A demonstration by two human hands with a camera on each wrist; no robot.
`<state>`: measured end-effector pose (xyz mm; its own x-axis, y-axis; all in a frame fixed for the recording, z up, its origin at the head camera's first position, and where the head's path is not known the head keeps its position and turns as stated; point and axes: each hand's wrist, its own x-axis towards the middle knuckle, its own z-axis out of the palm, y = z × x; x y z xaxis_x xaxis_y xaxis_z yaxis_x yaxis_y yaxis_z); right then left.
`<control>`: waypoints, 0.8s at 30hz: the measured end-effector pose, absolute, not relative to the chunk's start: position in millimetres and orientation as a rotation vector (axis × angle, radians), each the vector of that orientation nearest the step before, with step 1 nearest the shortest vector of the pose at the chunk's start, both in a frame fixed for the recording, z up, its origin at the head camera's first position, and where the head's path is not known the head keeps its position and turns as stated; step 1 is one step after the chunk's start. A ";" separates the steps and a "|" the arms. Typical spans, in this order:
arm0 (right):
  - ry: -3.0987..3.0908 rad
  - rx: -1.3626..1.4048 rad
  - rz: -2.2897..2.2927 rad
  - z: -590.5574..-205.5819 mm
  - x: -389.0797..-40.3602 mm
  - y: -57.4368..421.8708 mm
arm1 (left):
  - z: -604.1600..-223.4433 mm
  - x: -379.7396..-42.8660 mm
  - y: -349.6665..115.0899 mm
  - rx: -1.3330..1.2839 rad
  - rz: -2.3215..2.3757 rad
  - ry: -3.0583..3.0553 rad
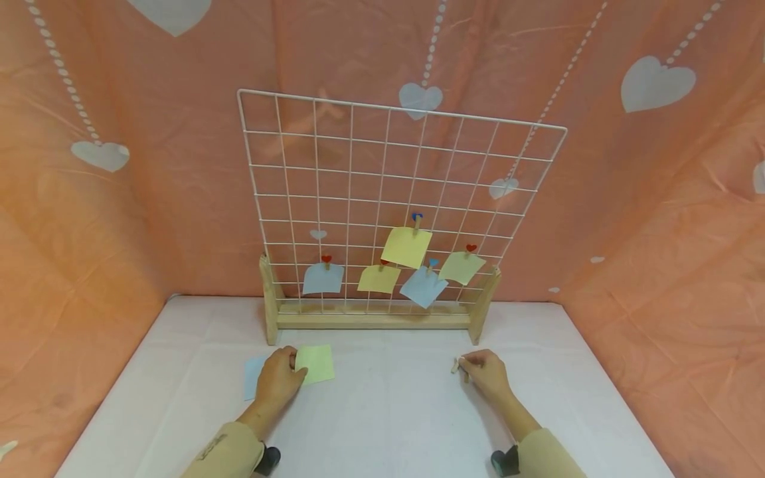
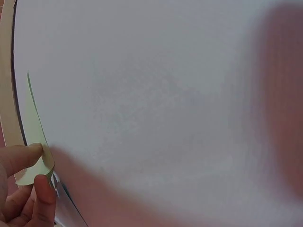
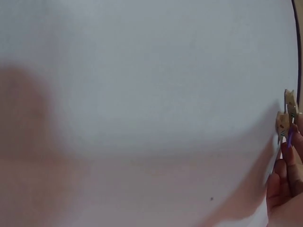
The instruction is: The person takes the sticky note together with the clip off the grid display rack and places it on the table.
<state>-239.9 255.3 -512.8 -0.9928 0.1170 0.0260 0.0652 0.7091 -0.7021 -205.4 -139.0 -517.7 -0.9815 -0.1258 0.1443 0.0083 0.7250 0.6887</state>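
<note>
My left hand (image 1: 277,378) pinches a pale green paper note (image 1: 317,364) above the white table, between thumb and finger. The left wrist view shows the same note (image 2: 33,118) bent where the fingers grip it. A light blue note (image 1: 252,377) lies partly hidden beneath that hand. On the right, my right hand (image 1: 488,375) holds small wooden clips (image 1: 455,365) at its fingertips. Two of them are visible in the right wrist view, a nearer clip (image 3: 282,124) with a bit of purple by it and a farther clip (image 3: 290,100).
Behind the hands stands a white wire grid (image 1: 382,159) in a wooden base (image 1: 373,321). Several notes hang on its lower part by heart-topped clips, among them a yellow note (image 1: 406,247) and a blue note (image 1: 323,279). An orange curtain (image 1: 203,232) surrounds the table (image 1: 388,398).
</note>
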 end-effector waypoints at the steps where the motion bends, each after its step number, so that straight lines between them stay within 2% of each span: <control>1: -2.840 -0.150 1.161 -512.9 -239.6 255.5 | -517.7 -205.6 -139.0 0.089 -1.098 -2.744; 14: -2.802 -0.130 1.213 -512.7 -241.3 253.2 | -518.8 -208.2 -139.9 0.087 -1.072 -2.647; 24: -2.634 0.131 1.194 -500.0 -248.0 240.3 | -504.6 -215.5 -140.7 0.042 -1.052 -2.660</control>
<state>-248.0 240.3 -500.0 -0.9657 0.0194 0.2588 -0.1818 0.6610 -0.7280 -215.5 -140.7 -504.6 -0.9605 -0.1285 0.2469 0.0751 0.7345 0.6744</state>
